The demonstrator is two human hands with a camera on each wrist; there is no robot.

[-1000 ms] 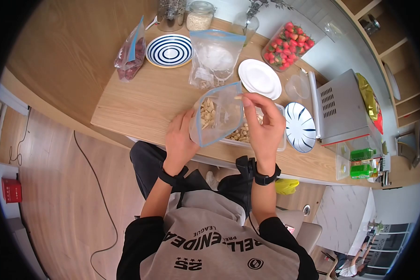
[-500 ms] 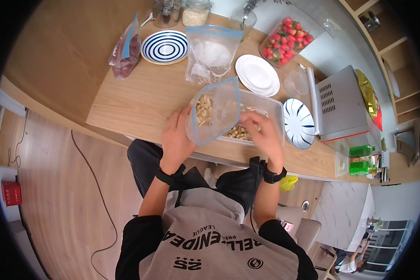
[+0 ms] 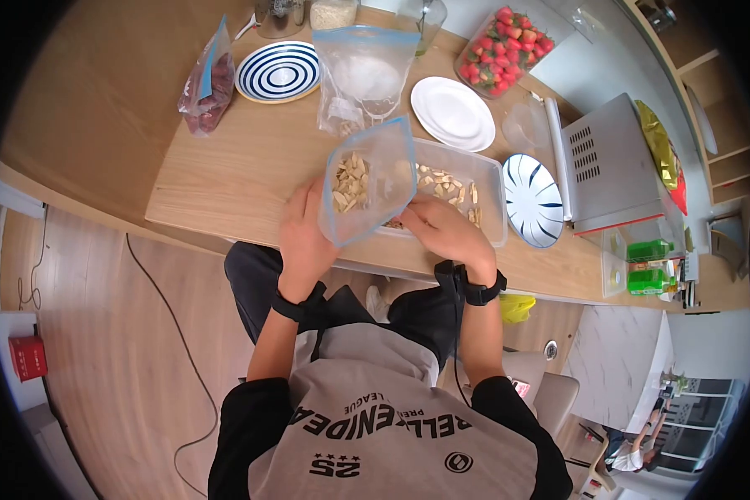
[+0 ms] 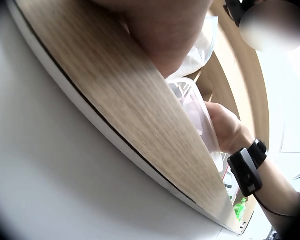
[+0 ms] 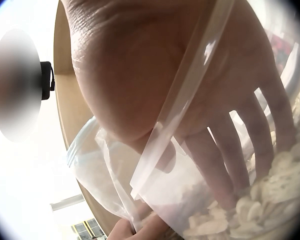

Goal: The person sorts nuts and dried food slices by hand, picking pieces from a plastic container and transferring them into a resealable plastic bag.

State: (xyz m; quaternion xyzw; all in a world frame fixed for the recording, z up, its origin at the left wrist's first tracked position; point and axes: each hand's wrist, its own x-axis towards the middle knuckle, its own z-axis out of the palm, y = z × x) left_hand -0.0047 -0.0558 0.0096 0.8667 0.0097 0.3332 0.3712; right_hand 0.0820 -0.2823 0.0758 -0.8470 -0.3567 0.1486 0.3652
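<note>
My left hand (image 3: 306, 237) grips the near left side of a clear zip bag (image 3: 387, 171) with a blue seal strip, its mouth spread wide. Pale dried slices (image 3: 350, 183) lie inside the bag. Beside and partly behind it stands a clear plastic box (image 3: 502, 200) holding more pale slices (image 3: 442, 185). My right hand (image 3: 450, 233) reaches over the box's near side, fingertips hidden behind the bag in the head view. In the right wrist view its fingers (image 5: 207, 165) stretch down, slightly spread, into the slices (image 5: 260, 200).
Behind the bag are a second zip bag (image 3: 367, 79), white plates (image 3: 454, 112) and a blue-ringed plate (image 3: 279, 73). A bag of dark red contents (image 3: 208, 96) stands left. Strawberries (image 3: 508, 54) sit back right; a striped plate (image 3: 532, 200) and grey appliance (image 3: 604, 162) are right.
My right hand has moved from the zip bag's mouth down into the plastic box. My left hand still holds the bag. The head view has shifted a little.
</note>
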